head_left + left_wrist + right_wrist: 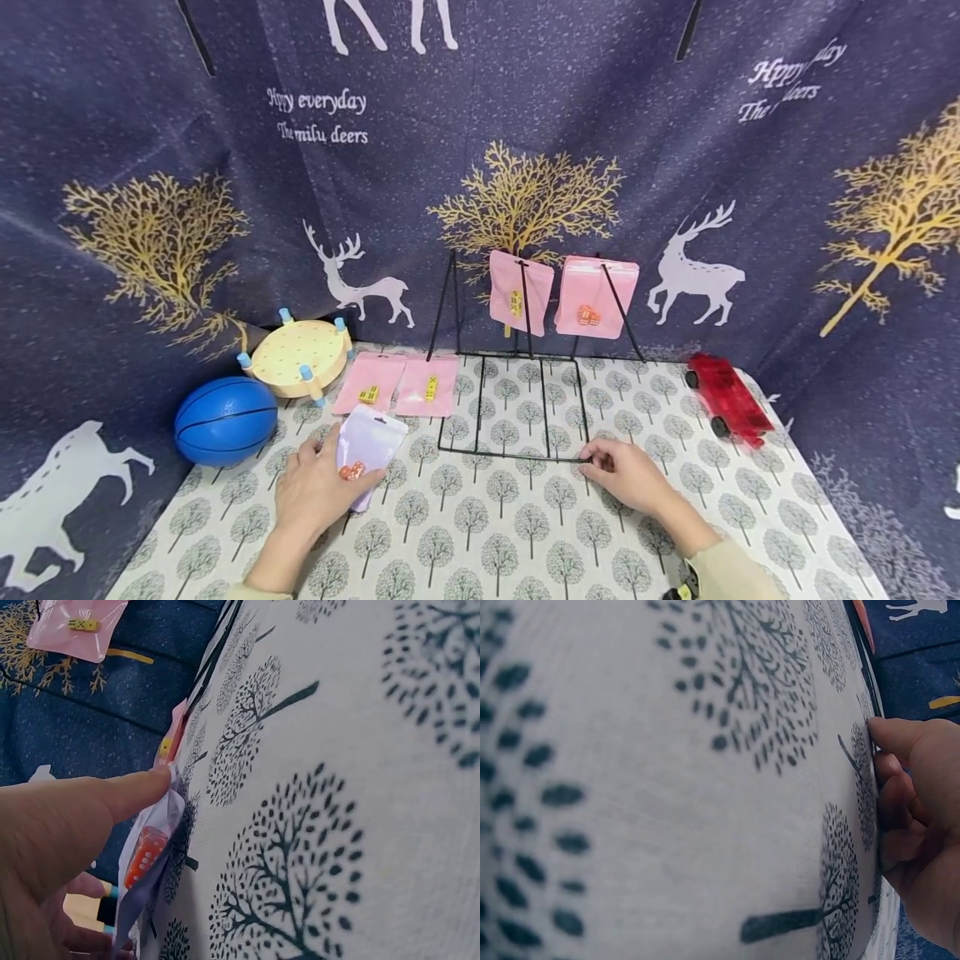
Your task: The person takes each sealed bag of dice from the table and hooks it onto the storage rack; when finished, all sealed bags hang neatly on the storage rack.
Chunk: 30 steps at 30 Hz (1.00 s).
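Left hand [315, 483] has the lilac bag [372, 437] pinched left of the black wire rack [510, 456], right hand [622, 473] is pinching the rack's front right corner, and imo a slip of that right-hand grip or a careless bump could skid the frame and shake bags loose. Count: one rack, one lilac bag, two pink bags [504, 283] visibly hanging on it (can't tell if more behind), two flat pink bags [416, 387] left of it.

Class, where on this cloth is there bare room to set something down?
Two patches of cloth look free: between black rack and red toy car, and in front, between left hand and right hand. Back left is crowded: blue ball, yellow stool, two pink packets, with the held lavender packet nearer.
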### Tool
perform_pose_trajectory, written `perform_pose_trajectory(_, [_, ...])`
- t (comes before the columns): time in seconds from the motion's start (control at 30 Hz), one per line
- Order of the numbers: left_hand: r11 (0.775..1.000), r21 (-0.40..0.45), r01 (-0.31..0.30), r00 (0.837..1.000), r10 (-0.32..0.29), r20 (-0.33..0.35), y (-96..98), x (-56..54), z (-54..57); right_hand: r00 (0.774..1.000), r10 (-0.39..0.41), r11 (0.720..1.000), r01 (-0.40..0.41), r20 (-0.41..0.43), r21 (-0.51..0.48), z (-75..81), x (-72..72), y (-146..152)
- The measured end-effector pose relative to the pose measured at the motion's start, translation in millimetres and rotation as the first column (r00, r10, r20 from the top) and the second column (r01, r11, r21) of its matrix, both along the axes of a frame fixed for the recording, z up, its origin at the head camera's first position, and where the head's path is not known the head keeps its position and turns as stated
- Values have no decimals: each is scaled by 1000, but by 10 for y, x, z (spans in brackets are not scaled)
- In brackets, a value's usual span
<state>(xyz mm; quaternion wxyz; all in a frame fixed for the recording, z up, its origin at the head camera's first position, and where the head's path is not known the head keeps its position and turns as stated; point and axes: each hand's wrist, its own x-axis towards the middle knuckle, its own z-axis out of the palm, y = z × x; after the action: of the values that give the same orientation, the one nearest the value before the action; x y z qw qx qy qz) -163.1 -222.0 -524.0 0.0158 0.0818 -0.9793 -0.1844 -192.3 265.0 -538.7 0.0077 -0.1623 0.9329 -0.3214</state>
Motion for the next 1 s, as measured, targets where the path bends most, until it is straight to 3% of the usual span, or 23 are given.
perform_pose_trajectory(0.23, [1000, -3, 22, 998, -22, -51, -16, -7, -22, 1000, -5, 1000, 5, 8, -3, 0, 1, -2])
perform_pose_trajectory(0.6, [993, 77, 88, 989, -78, -126, -87, -35, -33, 999, -32, 999, 32, 3, 4, -20, 8, -18])
perform_pose_trajectory(1.0, [984, 149, 99, 989, -81, -122, -135, -34, 103, 999, -36, 999, 36, -6, -14, -63, 3, -5])
